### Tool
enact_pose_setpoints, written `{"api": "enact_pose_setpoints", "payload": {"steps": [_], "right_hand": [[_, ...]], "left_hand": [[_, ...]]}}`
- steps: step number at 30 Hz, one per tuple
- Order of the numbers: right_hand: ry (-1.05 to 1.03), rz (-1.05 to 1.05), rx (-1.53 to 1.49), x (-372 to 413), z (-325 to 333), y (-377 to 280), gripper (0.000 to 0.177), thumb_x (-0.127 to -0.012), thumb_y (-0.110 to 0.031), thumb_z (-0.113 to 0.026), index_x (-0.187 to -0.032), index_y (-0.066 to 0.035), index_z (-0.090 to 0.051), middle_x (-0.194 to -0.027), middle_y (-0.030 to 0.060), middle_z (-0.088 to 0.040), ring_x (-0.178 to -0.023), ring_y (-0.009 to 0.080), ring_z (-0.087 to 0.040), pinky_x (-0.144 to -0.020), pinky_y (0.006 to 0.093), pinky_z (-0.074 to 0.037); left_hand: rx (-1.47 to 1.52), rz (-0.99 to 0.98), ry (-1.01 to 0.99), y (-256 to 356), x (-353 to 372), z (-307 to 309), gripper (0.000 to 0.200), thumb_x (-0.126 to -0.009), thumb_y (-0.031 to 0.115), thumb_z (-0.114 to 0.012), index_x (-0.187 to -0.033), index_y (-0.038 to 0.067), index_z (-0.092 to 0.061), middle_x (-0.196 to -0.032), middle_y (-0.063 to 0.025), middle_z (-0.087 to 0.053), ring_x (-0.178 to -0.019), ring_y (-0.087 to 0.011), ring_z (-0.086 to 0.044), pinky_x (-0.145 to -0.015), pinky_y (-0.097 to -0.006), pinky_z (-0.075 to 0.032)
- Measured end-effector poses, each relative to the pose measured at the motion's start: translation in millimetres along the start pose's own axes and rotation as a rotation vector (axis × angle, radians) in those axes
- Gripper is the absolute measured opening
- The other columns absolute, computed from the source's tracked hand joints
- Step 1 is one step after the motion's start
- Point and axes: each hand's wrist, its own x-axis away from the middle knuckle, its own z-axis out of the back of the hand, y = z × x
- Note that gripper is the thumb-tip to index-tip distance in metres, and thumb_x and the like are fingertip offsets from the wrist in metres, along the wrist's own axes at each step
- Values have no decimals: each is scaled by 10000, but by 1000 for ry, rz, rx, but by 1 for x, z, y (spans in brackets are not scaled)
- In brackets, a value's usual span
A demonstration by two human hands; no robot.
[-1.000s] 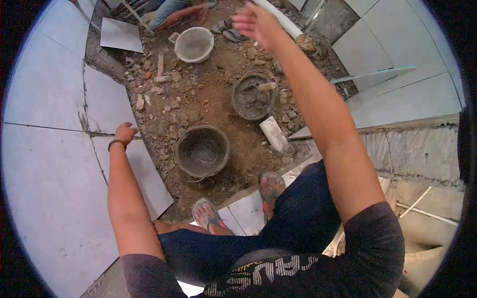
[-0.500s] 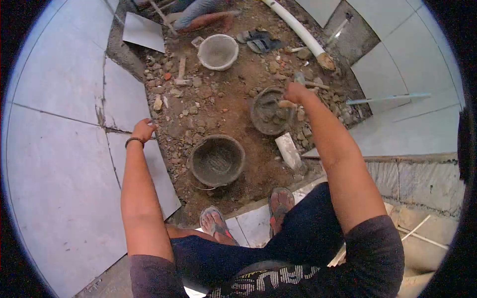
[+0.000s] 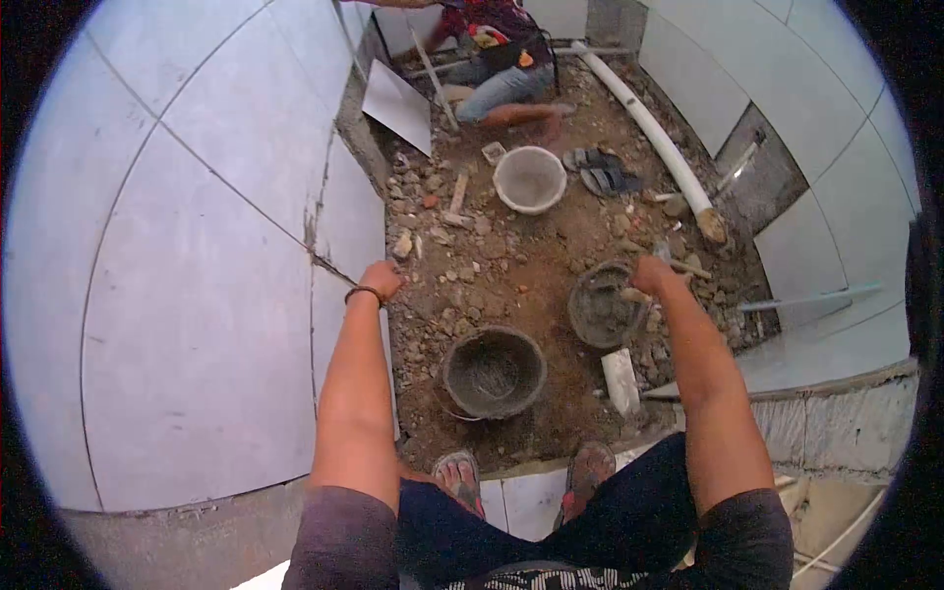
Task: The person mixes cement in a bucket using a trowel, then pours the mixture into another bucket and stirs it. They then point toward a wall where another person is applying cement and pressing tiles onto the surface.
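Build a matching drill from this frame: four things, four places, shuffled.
Things:
1 left hand
2 right hand
3 white bucket
4 empty dark bucket

Places:
A beside the loose sandals
B on the edge of a grey tile
C just ahead of the person's own feet
D on the tool handle at the mortar pan

Pairs: 1-B, 2-D, 3-A, 4-C

A white bucket sits on rubble-strewn earth beside a pair of sandals and a long white pipe, an empty dark basin nearby; a person crouches beyond.
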Motion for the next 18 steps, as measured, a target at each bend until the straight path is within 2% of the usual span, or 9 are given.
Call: {"api": "enact_pose_setpoints", "payload": {"steps": [1,4,5,8,11,12,13,16,18], "right_hand": [[28,17,-9,-4,-6,4,374,-881,-333,-577,-933,27,-665,-1001,212,-641,-923,350,-615,-781,460,-505],[-63,-33,-77,23,25,-14,429,-887,-363,-573,-1009,43,-637,-1068,222,-615,-965,345,-602,-815,457,-502],[-124,-65,-109,36,37,-23,450,-887,-373,-574,-1026,52,-626,-1089,220,-608,-976,342,-599,-823,456,-501],[-108,-38,-17,32,34,-24,514,-881,-410,-579,-1060,71,-606,-1111,224,-602,-1003,341,-595,-832,453,-505],[99,16,18,23,16,-20,306,-840,-248,-615,-982,19,-661,-1006,197,-650,-912,356,-618,-795,471,-500],[75,17,34,20,14,-19,312,-837,-258,-616,-979,16,-664,-1004,197,-650,-913,353,-618,-798,470,-500],[51,17,48,17,13,-17,318,-835,-269,-617,-976,12,-666,-1003,198,-650,-913,351,-618,-802,470,-500],[44,19,-7,13,7,-15,348,-835,-309,-614,-974,5,-667,-1019,195,-647,-888,345,-624,-796,463,-502],[-2,0,-40,18,13,-19,374,-854,-337,-604,-959,16,-668,-1022,202,-646,-899,338,-625,-801,457,-504]], "left_hand": [[1,23,4,0,3,4,510,-878,468,-568,-1013,-18,-642,-1087,-197,-621,-1016,-327,-591,-859,-416,-493],[-88,-99,37,-8,1,1,523,-876,491,-563,-1005,-10,-642,-1041,-188,-639,-976,-324,-607,-836,-413,-506],[17,11,5,-6,3,3,505,-858,470,-597,-1029,-3,-640,-988,-174,-658,-946,-326,-619,-833,-413,-507],[14,26,20,-6,10,7,504,-834,448,-632,-1065,0,-630,-971,-167,-668,-932,-324,-629,-835,-406,-506],[65,47,-27,-7,14,12,616,-809,501,-640,-1175,8,-592,-1144,-176,-614,-1080,-342,-568,-925,-401,-460],[76,52,-47,-7,16,13,657,-800,518,-643,-1212,11,-579,-1201,-179,-597,-1129,-348,-548,-955,-399,-444],[142,75,-78,-8,18,15,667,-791,522,-649,-1217,15,-577,-1201,-180,-597,-1113,-354,-558,-954,-401,-444],[154,79,16,-8,21,10,496,-833,372,-646,-1176,17,-596,-1091,-161,-648,-1015,-313,-612,-854,-394,-500],[8,19,-13,-3,27,15,462,-859,370,-610,-1168,26,-606,-1180,-159,-608,-1069,-308,-585,-899,-399,-485]]}}
